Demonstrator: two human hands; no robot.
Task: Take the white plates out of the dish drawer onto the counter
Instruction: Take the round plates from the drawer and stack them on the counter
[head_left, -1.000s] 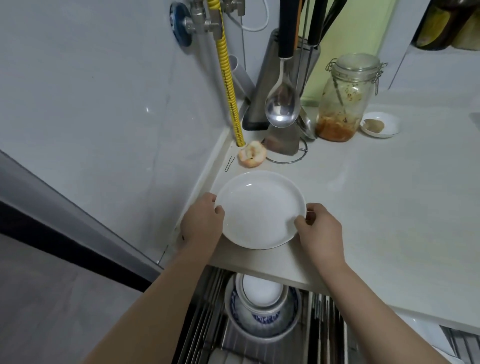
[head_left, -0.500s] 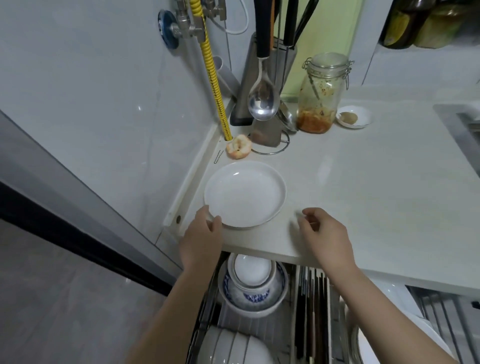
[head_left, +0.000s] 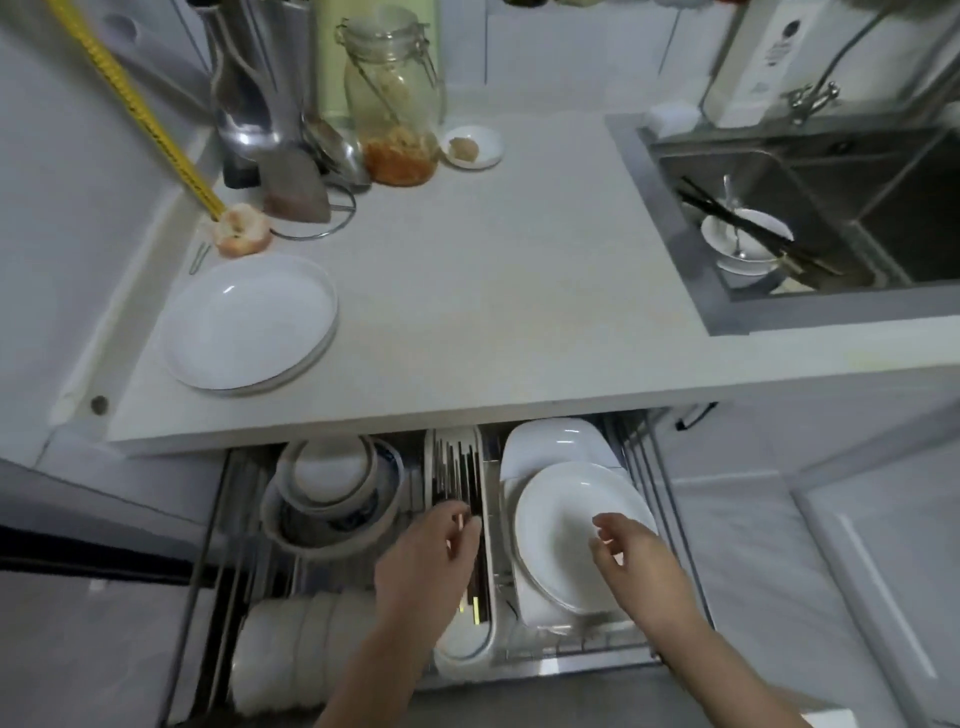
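One white plate (head_left: 248, 323) lies flat on the counter (head_left: 467, 322) at its left end, free of both hands. Below, the dish drawer (head_left: 639, 654) is pulled out. In its right rack a white plate (head_left: 556, 530) leans on top of other white dishes (head_left: 550, 444). My right hand (head_left: 636, 564) hovers over that plate's right side, fingers apart and empty. Over the chopstick tray (head_left: 457, 467), just left of the plate, my left hand (head_left: 431, 556) hangs with loosely curled fingers and holds nothing.
Stacked bowls (head_left: 332, 488) fill the drawer's left side, more white bowls (head_left: 296, 649) lie in front. On the counter's back stand a glass jar (head_left: 395, 98), a small dish (head_left: 474, 147), a utensil holder (head_left: 260, 104) and a half-eaten fruit (head_left: 241, 236). A sink (head_left: 810, 208) with a bowl is right.
Both hands let go of the plate on the counter and dropped down into the drawer. The view has swung down and right, showing the drawer's plates and the sink.
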